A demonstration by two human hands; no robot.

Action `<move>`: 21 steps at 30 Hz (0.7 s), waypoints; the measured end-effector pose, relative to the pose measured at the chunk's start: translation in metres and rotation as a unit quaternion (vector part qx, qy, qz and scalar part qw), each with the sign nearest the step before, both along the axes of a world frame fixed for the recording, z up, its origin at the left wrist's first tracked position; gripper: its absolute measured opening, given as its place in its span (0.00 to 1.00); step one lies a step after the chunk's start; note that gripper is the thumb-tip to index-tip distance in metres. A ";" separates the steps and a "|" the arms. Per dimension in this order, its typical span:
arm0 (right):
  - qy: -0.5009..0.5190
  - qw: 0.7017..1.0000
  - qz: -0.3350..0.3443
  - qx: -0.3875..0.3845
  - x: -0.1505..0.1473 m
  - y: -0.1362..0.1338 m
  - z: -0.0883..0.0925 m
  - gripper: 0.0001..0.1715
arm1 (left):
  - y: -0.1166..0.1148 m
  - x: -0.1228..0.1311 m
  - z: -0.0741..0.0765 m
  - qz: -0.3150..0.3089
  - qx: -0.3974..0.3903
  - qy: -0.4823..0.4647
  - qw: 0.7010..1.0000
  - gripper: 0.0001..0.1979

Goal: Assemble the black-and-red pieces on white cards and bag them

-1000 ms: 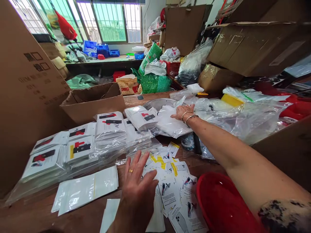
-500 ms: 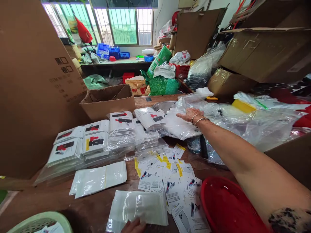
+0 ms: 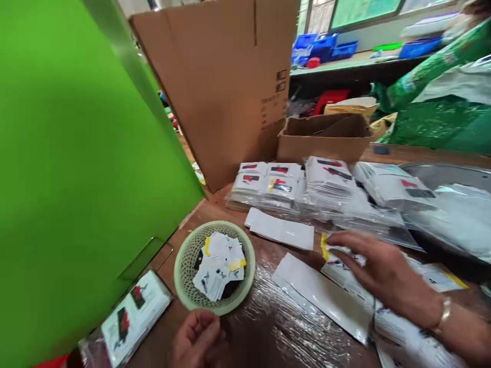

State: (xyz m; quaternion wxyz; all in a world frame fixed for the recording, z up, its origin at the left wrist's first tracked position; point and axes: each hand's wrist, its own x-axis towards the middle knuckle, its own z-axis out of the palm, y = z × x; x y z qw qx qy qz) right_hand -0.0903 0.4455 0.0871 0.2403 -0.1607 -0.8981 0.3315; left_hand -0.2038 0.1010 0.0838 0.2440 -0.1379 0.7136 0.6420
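Observation:
My left hand [image 3: 199, 337] is at the bottom centre, just below the green basket [image 3: 179, 271], its fingers curled together; whether something small is between them is hidden. Printed cards [image 3: 218, 266] fill the basket. My right hand [image 3: 383, 276], wearing a bracelet, hovers over the loose cards [image 3: 437, 277] at the right, thumb and fingers apart with nothing seen between them. Left of and below it lies a stack of white plastic sleeves [image 3: 322, 294]. Another sleeve stack [image 3: 282, 229] lies farther back. Packs of printed cards [image 3: 282, 184] line the back of the table.
A large cardboard sheet [image 3: 230, 82] and an open cardboard box [image 3: 324, 145] stand behind. A bright green panel [image 3: 84, 153] rises at the left, with a card pack [image 3: 136, 317] beside it. The metal basin [image 3: 456, 171] at the right holds white plastic.
The view has swung left, showing the whole basket and green panel. My right hand has come back from the basin to the loose cards. My left hand has left the sleeves for the basket's near side.

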 end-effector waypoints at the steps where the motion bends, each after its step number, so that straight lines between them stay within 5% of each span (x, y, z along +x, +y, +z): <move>1: -0.021 0.998 0.048 -0.032 -0.014 -0.031 0.000 0.12 | -0.006 -0.003 0.001 0.037 0.009 -0.025 0.999 0.22; 6: -0.087 0.973 0.208 -0.043 -0.097 -0.132 -0.007 0.19 | -0.032 -0.017 -0.004 0.074 0.029 -0.045 0.996 0.24; 11: -0.262 0.943 0.198 0.061 -0.173 -0.167 -0.030 0.37 | -0.039 -0.028 -0.028 0.072 0.053 -0.067 0.994 0.31; 16: -0.349 0.923 0.155 0.055 -0.192 -0.192 -0.045 0.62 | -0.038 -0.034 -0.037 0.031 0.115 -0.076 0.990 0.31; 21: -0.345 0.929 0.128 0.050 -0.189 -0.202 -0.049 0.60 | -0.040 -0.041 -0.034 0.020 0.130 -0.084 0.988 0.33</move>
